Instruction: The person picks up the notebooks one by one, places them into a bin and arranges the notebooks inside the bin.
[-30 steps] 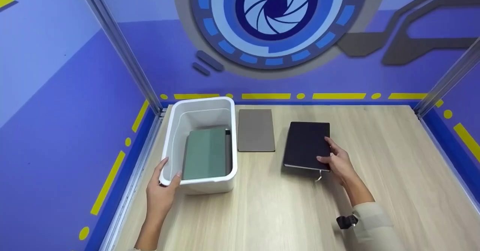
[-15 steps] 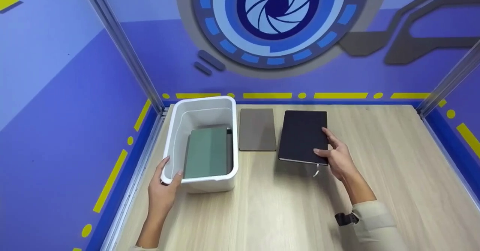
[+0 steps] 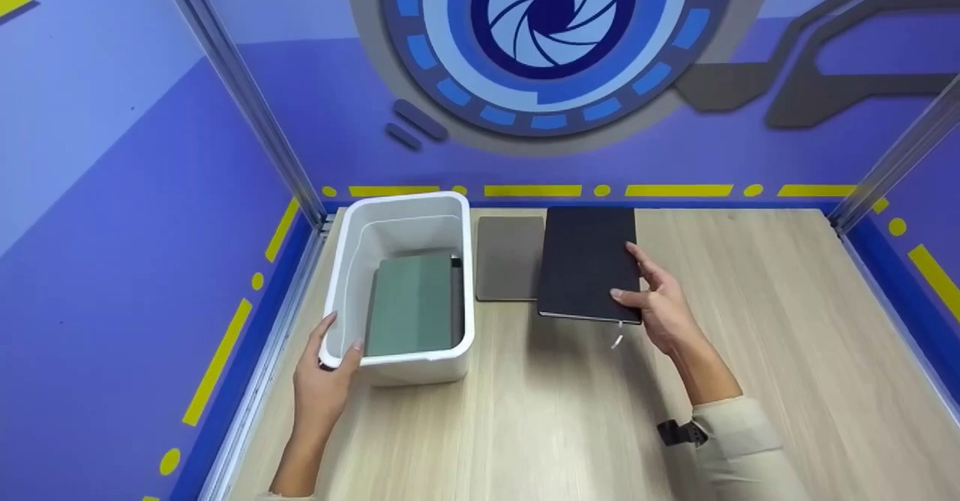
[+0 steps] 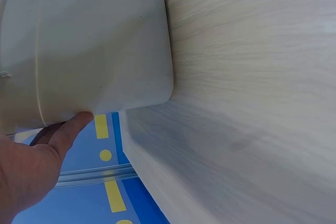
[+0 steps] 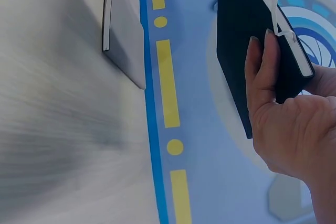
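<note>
My right hand (image 3: 664, 310) holds a black notebook (image 3: 587, 265) by its right edge, thumb on the cover and fingers underneath. A white ribbon bookmark (image 3: 618, 335) dangles from its near edge. In the right wrist view the black notebook (image 5: 262, 35) is up off the table. My left hand (image 3: 322, 377) grips the near left corner of a white plastic bin (image 3: 470, 291), thumb over the rim and fingers along the outer wall. A green notebook (image 3: 411, 302) lies inside the bin, over a darker one (image 3: 457, 298) showing at its right. A grey-brown notebook (image 3: 508, 257) lies flat beside the bin, partly overlapped by the black one.
The pale wooden table (image 3: 750, 321) reaches to a blue patterned back wall (image 3: 675, 163). A metal rail (image 3: 255, 381) runs along its left side below a blue side panel (image 3: 97, 298).
My right hand has lifted the black notebook and carried it left and away from me, until it overlaps the grey-brown notebook in the head view. The left hand stays on the bin.
</note>
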Motion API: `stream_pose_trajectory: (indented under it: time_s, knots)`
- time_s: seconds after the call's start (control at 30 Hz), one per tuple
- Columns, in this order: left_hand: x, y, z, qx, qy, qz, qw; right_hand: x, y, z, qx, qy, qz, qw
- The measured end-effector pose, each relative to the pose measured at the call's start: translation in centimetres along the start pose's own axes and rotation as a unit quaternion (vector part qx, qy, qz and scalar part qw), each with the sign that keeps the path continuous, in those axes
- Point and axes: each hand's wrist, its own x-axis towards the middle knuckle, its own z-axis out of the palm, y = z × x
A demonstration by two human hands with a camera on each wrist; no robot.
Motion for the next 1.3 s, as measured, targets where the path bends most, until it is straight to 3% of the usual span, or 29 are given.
stream_pose_trajectory:
  time_s: [0.83, 1.3]
  knots:
    - [0.1, -0.1, 0.1, -0.011, -0.006, 0.007, 0.9999, 0.5, -2.0, 3.7, 0.068, -0.047, -0.022, 0.9963]
    - [-0.1, -0.1, 0.2, -0.008, 0.003, 0.009, 0.9999, 0.7, -2.3, 6.4, 0.069, -0.073, -0.029, 0.9946]
